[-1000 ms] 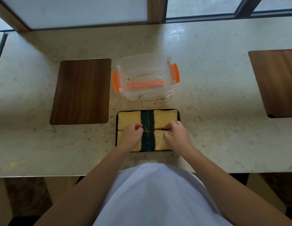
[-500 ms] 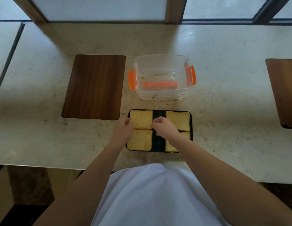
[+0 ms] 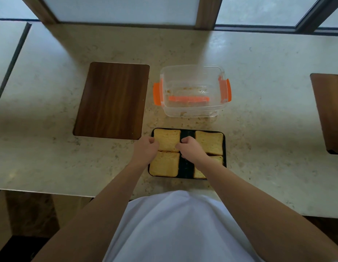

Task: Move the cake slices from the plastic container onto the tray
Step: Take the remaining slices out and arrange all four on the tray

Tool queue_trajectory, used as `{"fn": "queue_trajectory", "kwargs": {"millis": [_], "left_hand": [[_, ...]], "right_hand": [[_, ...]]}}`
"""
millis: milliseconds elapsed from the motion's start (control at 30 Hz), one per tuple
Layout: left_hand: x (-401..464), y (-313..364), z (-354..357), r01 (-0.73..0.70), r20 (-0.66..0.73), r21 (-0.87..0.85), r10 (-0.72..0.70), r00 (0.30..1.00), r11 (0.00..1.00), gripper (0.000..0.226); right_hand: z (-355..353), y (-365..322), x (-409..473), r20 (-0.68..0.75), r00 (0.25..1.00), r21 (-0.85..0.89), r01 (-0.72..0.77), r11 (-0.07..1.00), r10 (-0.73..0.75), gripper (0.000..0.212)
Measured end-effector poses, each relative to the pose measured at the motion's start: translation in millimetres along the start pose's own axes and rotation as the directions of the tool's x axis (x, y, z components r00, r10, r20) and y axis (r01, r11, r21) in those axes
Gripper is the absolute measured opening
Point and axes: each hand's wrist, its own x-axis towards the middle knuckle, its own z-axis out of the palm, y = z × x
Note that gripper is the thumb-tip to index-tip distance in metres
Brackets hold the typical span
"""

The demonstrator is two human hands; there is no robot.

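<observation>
The black tray [image 3: 187, 168] lies on the counter right in front of me and carries several square yellow cake slices in two columns. My left hand [image 3: 145, 151] and my right hand [image 3: 190, 149] flank the far-left slice [image 3: 167, 139], curled fingers against its left and right edges. The near-left slice [image 3: 164, 164] and the far-right slice [image 3: 209, 142] lie flat. My right forearm partly hides the near-right slice [image 3: 218, 159]. Just behind the tray stands the clear plastic container [image 3: 192, 112] with orange clips, holding only crumbs.
A dark wooden board [image 3: 111, 100] is set into the pale stone counter [image 3: 268, 129] left of the container, and another board [image 3: 328, 112] sits at the far right. A window frame runs along the counter's far edge. The front edge is at my waist.
Both hands have gone from the near slices to the two sides of the far-left slice. The view has shifted, so everything sits further right in the frame.
</observation>
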Motion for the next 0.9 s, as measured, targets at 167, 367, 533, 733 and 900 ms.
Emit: {"fn": "queue_trajectory", "kwargs": {"millis": [167,367,533,733,900], "left_hand": [[-2.6,3.6,0.5,-0.018,0.029,-0.02,0.019,0.999,1.0,0.038],[-2.8,10.5,5.8,-0.038,0.068,-0.022,0.04,0.997,0.999,0.01],[-2.1,13.2,11.4,-0.033,0.072,0.0,0.033,0.997,0.999,0.021],[-2.1,20.4,16.2,0.01,0.047,-0.032,-0.008,0.999,0.999,0.034],[-5.8,15.8,10.5,0.043,0.048,-0.074,-0.04,0.998,0.996,0.036]], "right_hand": [[-2.9,3.9,-4.9,-0.018,1.0,0.015,0.009,1.0,-0.009,0.061],[-13.1,4.4,-9.6,-0.046,0.999,0.007,0.02,1.0,-0.02,0.056],[-20.3,3.5,-12.4,-0.061,0.998,-0.012,0.025,1.0,-0.025,0.04],[-19.4,7.2,-15.2,-0.078,0.997,-0.004,0.014,1.0,-0.014,0.043],[-24.2,5.7,-22.4,-0.086,0.995,-0.028,0.038,0.999,-0.041,0.045]]}}
